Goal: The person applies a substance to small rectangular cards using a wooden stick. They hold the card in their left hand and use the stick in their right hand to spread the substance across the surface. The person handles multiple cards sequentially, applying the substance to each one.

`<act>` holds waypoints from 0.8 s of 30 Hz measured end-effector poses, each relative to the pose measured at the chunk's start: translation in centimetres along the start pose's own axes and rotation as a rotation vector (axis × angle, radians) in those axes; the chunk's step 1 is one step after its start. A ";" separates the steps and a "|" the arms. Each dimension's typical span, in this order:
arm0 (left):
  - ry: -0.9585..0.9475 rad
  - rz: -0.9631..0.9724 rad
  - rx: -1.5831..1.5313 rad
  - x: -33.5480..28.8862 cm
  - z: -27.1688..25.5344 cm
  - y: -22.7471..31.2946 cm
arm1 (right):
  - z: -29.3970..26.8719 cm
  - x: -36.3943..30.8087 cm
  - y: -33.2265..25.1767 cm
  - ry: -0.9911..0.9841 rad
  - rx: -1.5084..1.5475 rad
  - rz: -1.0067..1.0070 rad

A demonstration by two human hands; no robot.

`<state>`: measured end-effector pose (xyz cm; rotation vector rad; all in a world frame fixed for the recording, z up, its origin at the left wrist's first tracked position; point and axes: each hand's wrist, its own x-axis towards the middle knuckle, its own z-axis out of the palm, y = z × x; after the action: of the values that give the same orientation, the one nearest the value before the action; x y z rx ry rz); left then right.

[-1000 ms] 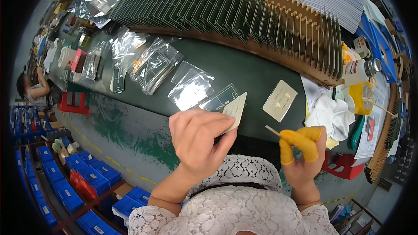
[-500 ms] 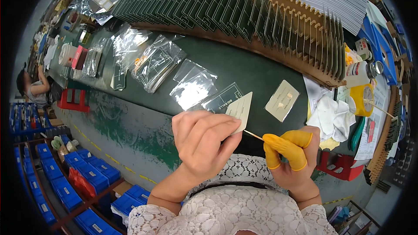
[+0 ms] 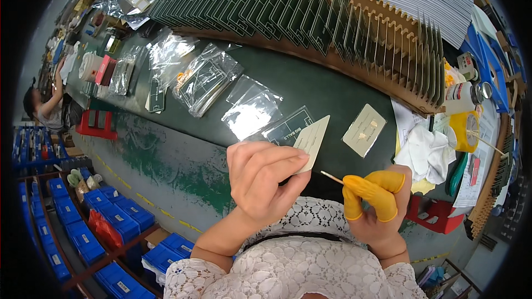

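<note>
My left hand (image 3: 263, 182) is closed on a thin cream card (image 3: 316, 141), gripping its lower edge between thumb and fingers and tilting it up above the table. Yellow finger cots cover several fingertips of my right hand (image 3: 377, 196). That hand pinches a thin cotton swab (image 3: 332, 178), whose tip points at the card with a small gap between them. On the table past my hands lies another cream card (image 3: 364, 131) with small pale marks. A dark green card (image 3: 289, 125) with line print lies partly behind the held card.
A long brown slotted rack (image 3: 388, 80) of upright dark green cards runs across the back. Clear plastic bags (image 3: 252, 112) lie left of centre. A white cloth (image 3: 422, 152), yellow tape roll (image 3: 463, 128) and bottle (image 3: 460, 99) stand right. Blue bins (image 3: 116, 221) fill shelves lower left; a person (image 3: 50, 102) is far left.
The swab tip has come away from the held card's edge as my right hand shifted slightly right. The whole view has moved a little; the far person's arm is raised higher.
</note>
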<state>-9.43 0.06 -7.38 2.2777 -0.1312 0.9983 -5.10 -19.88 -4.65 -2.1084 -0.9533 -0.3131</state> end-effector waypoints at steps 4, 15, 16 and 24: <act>0.021 0.032 -0.006 -0.3 -0.1 -0.2 | 0.3 -0.5 -0.2 -0.016 0.037 -0.015; 0.061 0.053 -0.004 -1.2 0.3 -0.7 | 0.8 -0.4 -0.2 -0.005 0.019 -0.058; 0.057 0.053 -0.005 -1.2 0.3 -0.7 | 0.9 -0.4 -0.2 0.003 0.015 -0.064; 0.054 0.053 -0.004 -1.2 0.2 -0.7 | 1.0 -0.2 -0.2 0.008 -0.007 -0.051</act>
<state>-9.91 0.30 -8.73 2.2516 -0.1709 1.0851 -5.45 -19.19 -5.29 -2.0903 -1.0039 -0.3512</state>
